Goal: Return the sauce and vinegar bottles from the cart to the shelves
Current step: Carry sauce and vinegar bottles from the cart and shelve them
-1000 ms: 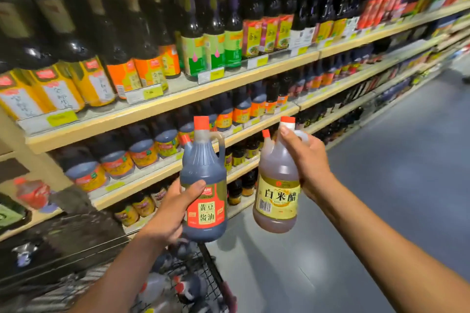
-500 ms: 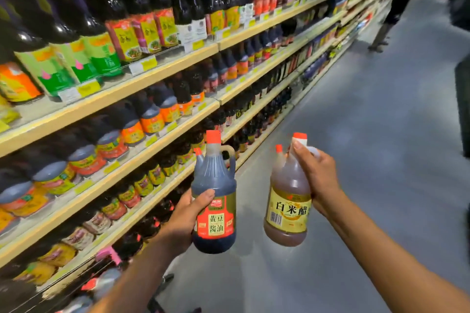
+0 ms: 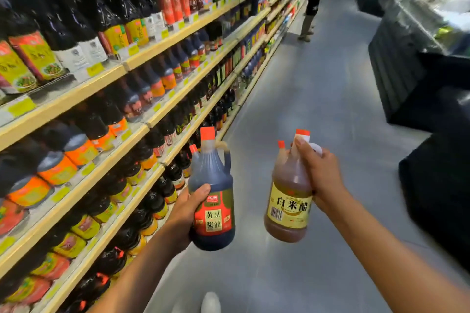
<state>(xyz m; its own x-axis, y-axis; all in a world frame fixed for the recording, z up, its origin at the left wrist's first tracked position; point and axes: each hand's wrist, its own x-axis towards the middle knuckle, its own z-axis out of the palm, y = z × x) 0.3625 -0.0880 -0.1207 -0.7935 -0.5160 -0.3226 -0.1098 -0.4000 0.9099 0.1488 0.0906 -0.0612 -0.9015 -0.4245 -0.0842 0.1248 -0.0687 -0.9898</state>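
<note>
Dark sauce (image 3: 213, 208) in left grip (image 3: 183, 211); vinegar (image 3: 288, 201) seemingly hangs from right grip (image 3: 321, 175).

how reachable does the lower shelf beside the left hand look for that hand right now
Probably yes. The left hand, gripping the dark soy sauce bottle, hangs close beside the lower shelf with nothing between them, though that shelf looks packed with bottles.

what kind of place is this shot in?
Most likely a supermarket condiment aisle: long beige shelves packed with rows of dark glass sauce bottles, yellow paper price tags along the shelf edges.
</note>
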